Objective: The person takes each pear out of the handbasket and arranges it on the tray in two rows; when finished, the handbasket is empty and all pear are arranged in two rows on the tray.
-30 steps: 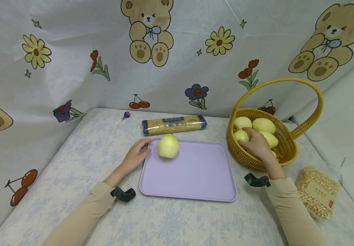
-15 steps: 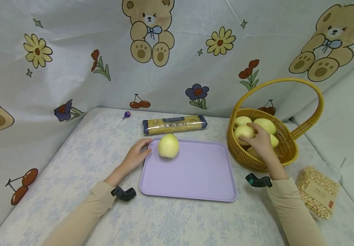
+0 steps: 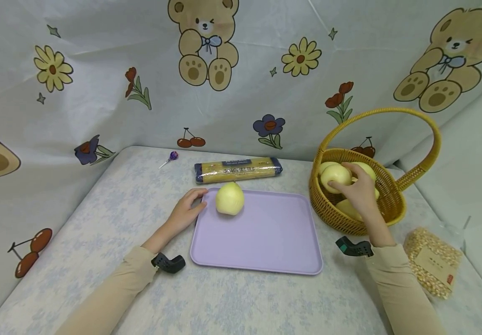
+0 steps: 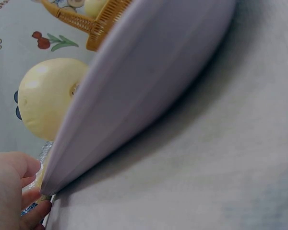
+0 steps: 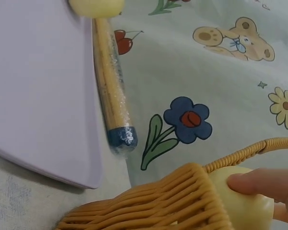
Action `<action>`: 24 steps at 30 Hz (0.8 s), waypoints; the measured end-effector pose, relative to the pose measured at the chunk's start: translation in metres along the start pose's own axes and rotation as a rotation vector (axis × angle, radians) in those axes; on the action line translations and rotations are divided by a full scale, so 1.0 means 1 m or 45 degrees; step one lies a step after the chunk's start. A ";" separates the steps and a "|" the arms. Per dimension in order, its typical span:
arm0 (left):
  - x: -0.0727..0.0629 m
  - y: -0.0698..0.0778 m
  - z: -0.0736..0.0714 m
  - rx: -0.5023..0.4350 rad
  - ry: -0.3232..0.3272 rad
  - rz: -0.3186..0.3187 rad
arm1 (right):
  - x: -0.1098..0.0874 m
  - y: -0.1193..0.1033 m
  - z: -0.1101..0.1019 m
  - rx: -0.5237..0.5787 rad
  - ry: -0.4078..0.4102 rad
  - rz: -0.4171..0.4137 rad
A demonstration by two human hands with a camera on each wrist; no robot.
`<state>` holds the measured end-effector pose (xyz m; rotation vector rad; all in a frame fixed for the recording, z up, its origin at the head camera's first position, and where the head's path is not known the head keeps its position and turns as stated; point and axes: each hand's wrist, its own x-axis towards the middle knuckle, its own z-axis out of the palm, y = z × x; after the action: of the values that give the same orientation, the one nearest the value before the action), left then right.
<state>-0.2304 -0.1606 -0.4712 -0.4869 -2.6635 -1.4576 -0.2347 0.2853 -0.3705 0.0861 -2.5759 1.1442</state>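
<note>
My right hand (image 3: 362,190) pinches a pale yellow apple (image 3: 335,178) between thumb and fingers, raised at the left side of a yellow wicker basket (image 3: 329,217). The right wrist view shows the thumb pressed on this apple (image 5: 252,211) above the basket's rim. More pale yellow fruit, some of it elongated (image 3: 349,210), lies in the basket, partly hidden by my hand. A lilac tray (image 3: 261,237) lies flat in front of me. My left hand (image 3: 184,214) holds its far left corner, thumb and fingers about the rim. Another yellow apple (image 3: 229,199) sits on the tray near that hand.
Behind the tray lies a spaghetti packet (image 3: 238,170), and a lollipop (image 3: 173,156) is farther left. A clear bag of pale kernels (image 3: 433,263) rests at the right of the basket. The basket's tall handle (image 3: 391,109) arches over it; a printed cloth hangs behind.
My right hand has taken hold of the apple in the basket and lifted it, with a slight shift right. The left hand and the tray have stayed put.
</note>
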 end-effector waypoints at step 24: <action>-0.001 0.003 -0.001 -0.020 0.003 -0.010 | -0.021 -0.054 0.029 0.058 0.085 -0.225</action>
<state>-0.2288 -0.1608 -0.4686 -0.4759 -2.6573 -1.4812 -0.2125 0.2263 -0.3566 0.2756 -2.4291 1.1207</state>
